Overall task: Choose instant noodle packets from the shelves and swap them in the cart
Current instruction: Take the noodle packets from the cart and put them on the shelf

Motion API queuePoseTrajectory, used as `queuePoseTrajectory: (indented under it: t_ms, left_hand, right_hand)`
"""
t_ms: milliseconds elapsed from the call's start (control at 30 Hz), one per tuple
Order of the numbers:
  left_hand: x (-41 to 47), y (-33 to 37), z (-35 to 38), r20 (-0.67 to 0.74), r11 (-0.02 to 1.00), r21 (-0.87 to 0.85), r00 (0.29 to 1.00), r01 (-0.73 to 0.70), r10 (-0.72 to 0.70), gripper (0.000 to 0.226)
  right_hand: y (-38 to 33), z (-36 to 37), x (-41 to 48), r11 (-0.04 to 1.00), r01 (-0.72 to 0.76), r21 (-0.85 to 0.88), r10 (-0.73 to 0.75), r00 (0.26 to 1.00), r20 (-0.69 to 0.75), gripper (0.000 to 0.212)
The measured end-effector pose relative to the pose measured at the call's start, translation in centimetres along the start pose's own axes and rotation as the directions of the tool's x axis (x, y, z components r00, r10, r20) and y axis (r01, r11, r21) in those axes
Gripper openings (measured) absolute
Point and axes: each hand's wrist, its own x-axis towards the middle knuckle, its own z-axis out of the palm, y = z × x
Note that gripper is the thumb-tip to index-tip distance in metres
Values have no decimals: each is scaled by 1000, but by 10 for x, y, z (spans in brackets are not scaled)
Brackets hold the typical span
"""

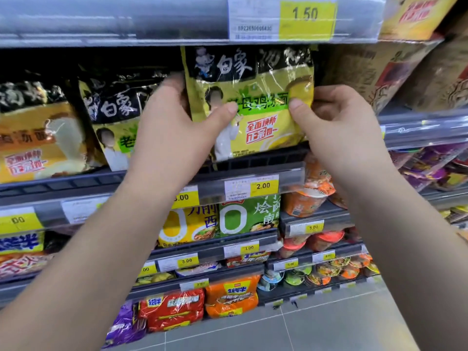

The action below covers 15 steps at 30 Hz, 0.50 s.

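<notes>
- Noodle packet (249, 102), yellow-green, upright at shelf (253, 162) front.
- Left hand (172, 122) pinches its 9 o'clock edge.
- Right hand (336, 122) pinches its 3 o'clock edge.

Around the "2.00" price tag (263, 186): three black-topped noodle packets above it, namely two green-yellow ones (253, 97) (114, 122) and an orange one (33, 133); two hands (172, 122) (336, 127); below it, two big-zero packets, yellow (187, 228) and green (249, 215).
</notes>
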Motion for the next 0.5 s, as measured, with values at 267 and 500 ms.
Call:
queuePoseTrajectory:
  t_ms: [267,500]
  left_hand:
    - [16,-3,19,-171,916,384,967,-113,191,51]
    - [17,4,30,-112,880,462,977,-109,180,60]
  right_hand:
    - [5,16,5,957,45,-288,-82,990,-116,18]
    - [1,28,2,900,57,-431,-114,988,-108,20]
